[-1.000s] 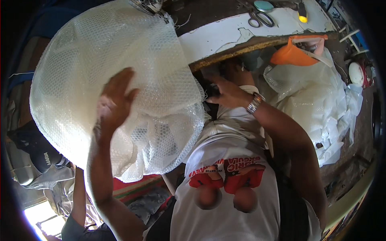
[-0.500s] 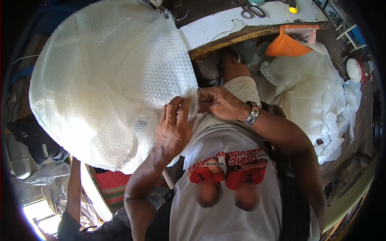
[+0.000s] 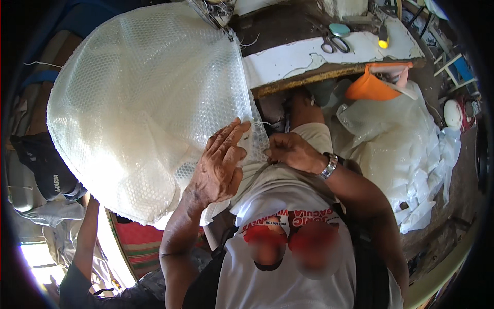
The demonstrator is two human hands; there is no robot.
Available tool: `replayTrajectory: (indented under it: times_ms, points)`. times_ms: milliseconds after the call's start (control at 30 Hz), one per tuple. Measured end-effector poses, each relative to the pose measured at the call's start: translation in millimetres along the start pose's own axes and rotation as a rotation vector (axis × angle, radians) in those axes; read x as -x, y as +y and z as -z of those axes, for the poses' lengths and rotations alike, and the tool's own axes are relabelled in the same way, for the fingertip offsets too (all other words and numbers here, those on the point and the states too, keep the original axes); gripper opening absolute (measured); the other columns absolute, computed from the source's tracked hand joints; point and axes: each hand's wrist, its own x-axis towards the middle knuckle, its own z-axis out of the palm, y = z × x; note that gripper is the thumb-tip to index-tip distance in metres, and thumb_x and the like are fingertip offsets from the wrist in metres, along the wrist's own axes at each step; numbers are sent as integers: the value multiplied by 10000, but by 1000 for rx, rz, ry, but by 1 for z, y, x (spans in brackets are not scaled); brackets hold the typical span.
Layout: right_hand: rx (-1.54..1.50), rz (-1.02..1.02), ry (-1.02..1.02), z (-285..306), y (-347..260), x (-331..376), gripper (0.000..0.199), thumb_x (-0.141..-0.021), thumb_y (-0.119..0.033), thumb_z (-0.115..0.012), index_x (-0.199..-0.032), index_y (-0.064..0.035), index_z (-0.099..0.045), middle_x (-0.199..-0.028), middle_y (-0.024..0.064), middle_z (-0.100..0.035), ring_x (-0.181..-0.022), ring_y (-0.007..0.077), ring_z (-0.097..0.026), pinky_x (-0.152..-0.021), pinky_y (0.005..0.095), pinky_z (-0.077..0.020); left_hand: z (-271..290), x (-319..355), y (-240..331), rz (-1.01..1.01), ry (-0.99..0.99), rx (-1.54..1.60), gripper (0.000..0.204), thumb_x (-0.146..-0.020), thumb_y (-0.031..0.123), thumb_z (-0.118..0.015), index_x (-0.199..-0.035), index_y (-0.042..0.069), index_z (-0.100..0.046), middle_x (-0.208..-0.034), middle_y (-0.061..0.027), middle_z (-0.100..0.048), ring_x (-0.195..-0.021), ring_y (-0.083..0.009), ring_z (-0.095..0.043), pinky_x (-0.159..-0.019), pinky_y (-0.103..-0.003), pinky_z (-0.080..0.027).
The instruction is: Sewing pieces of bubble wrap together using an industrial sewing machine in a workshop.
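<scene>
A large sheet of bubble wrap (image 3: 139,87) fills the left side, with a straight edge running down toward my lap. My left hand (image 3: 218,162) lies on the wrap near that edge, its fingers stretched out. Just across the edge, my right hand (image 3: 294,152) has its fingers curled in a pinch close to the wrap's border; whatever is between the fingertips is too small to make out. A loose pale thread (image 3: 263,122) sticks out from the edge above the two hands.
Scissors (image 3: 335,43), a round teal tin (image 3: 339,29) and a yellow-ended tool (image 3: 383,38) lie on the worn white bench (image 3: 288,61). An orange pouch (image 3: 373,85) sits by crumpled plastic sheeting (image 3: 391,139) at right. Another person's arm (image 3: 86,239) shows at lower left.
My hands, close together at the gathered edge before, have come apart. The left fingers have straightened over the wrap, and its edge now lies flatter. The view has shifted slightly.
</scene>
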Motion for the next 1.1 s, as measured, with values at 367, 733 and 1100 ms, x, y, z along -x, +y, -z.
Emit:
replayTrajectory:
  times_ms: [367,733,1100]
  points:
    - [268,-103,37,-1,-2,0,157,-1001,-119,-700,-929,-20,-602,-768,0,-605,-738,41,-507,-653,255,-449,38,-13,-4,-40,-143,72,238,-675,-32,-586,-912,-11,-584,-1506,-284,-549,-1438,-438,-515,-1174,-569,-419]
    - [1091,469,416,30,-106,-41,320,-954,-43,-592,-1255,-67,-700,-1185,136,-722,-1001,349,-685,-887,454,-565,3,-10,-14,-3,-157,121,348,-649,26,-661,-983,-40,-592,-1413,-273,-594,-1379,-412,-563,-1153,-518,-452]
    - [1539,163,79,89,-150,-181,581,-932,35,-497,-1475,-145,-596,-1586,-14,-534,-1445,283,-475,-1175,533,-431,-8,1,-40,64,-145,292,462,-684,24,-669,-1132,-32,-567,-1455,-228,-569,-1407,-390,-537,-1177,-512,-423]
